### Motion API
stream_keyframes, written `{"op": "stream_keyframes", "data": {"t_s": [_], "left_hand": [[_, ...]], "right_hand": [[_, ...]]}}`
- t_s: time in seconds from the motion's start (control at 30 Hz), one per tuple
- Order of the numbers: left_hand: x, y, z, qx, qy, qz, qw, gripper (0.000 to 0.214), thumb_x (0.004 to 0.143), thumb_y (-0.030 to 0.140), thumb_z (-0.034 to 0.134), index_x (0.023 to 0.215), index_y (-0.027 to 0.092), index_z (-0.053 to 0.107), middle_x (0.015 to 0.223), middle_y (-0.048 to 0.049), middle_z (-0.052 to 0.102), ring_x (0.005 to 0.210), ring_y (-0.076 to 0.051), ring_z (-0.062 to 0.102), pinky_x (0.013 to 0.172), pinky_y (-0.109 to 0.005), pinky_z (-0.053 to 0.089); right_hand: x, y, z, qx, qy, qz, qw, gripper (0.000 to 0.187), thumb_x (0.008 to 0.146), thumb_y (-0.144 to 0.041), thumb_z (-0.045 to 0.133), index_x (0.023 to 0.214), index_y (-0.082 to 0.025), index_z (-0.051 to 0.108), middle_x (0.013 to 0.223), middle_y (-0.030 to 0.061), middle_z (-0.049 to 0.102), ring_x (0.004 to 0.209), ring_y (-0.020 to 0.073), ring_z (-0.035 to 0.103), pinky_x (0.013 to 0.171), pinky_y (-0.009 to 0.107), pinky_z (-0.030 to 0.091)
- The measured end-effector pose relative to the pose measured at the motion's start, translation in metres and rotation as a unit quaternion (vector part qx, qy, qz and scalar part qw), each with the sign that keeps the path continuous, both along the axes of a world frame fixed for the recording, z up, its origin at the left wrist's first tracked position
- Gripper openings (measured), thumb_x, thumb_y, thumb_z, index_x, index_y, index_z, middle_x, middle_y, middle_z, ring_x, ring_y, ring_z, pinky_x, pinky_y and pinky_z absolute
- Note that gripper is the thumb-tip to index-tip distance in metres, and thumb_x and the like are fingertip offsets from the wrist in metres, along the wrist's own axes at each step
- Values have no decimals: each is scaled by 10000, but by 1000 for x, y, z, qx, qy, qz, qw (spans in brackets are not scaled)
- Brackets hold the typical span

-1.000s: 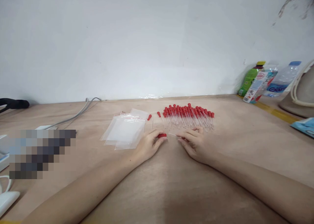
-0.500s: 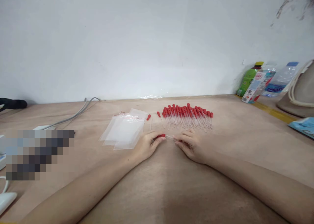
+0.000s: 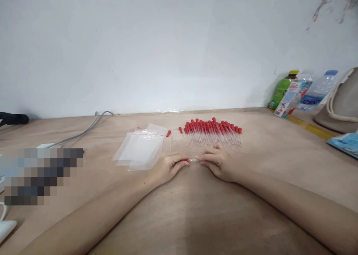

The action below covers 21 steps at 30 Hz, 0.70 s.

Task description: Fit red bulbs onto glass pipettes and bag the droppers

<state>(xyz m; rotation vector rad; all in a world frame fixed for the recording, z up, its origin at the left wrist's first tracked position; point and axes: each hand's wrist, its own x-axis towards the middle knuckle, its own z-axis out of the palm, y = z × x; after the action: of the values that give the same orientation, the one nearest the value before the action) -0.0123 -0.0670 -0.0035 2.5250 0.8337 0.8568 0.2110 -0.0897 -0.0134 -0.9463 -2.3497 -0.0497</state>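
Note:
My left hand (image 3: 171, 167) is closed round a red rubber bulb (image 3: 185, 160), most of it covered by the fingers. A thin clear dropper tube (image 3: 193, 160) runs from the bulb's end across to my right hand (image 3: 217, 161), which pinches its other end. Bulb and tube are in line and appear to meet near my left fingertips. Just beyond my right hand lies a row of droppers (image 3: 208, 130) with red bulbs and clear tubes. A loose red bulb (image 3: 168, 133) and a separate clear tube (image 3: 171, 143) lie beyond my left hand.
Clear zip bags (image 3: 140, 148) lie in a fanned stack on the left. Further left are a grey cable (image 3: 81, 132) and a blurred-out patch. At the right stand a green bottle (image 3: 281, 93), a carton (image 3: 288, 98), a clear bottle (image 3: 319, 93) and a beige bag (image 3: 335, 109).
My hands have drawn slightly closer together and the tube now lies more level. Less of the red bulb shows between my left fingers. The view has shifted a little.

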Motion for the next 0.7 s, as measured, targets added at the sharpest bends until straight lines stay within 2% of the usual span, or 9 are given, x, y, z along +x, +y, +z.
{"op": "stream_keyframes", "data": {"t_s": [0.2, 0.4, 0.7], "left_hand": [[0, 0, -1, -8, 28, -1, 1000, 221, 868, 297, 447, 924, 196, 636, 820, -16, 648, 758, -133, 585, 710, -237, 441], [-2, 0, -2, -22, 36, -17, 999, 224, 871, 289, 442, 933, 190, 633, 864, -21, 656, 806, -136, 591, 745, -237, 441], [-2, 3, -1, -48, 42, -66, 996, 212, 874, 272, 442, 903, 196, 638, 866, -8, 665, 804, -127, 599, 744, -223, 440]], "right_hand": [[2, 3, 7, 31, -37, -3, 999, 244, 866, -183, 393, 909, -231, 629, 781, 10, 608, 644, 102, 506, 698, 295, 268], [3, 6, 5, 53, -35, 11, 998, 245, 861, -166, 396, 890, -236, 630, 768, -3, 613, 642, 95, 508, 695, 285, 251], [5, 8, 9, 111, -61, 37, 991, 321, 817, -74, 370, 928, -231, 627, 764, 2, 609, 649, 98, 495, 691, 291, 220]]}}
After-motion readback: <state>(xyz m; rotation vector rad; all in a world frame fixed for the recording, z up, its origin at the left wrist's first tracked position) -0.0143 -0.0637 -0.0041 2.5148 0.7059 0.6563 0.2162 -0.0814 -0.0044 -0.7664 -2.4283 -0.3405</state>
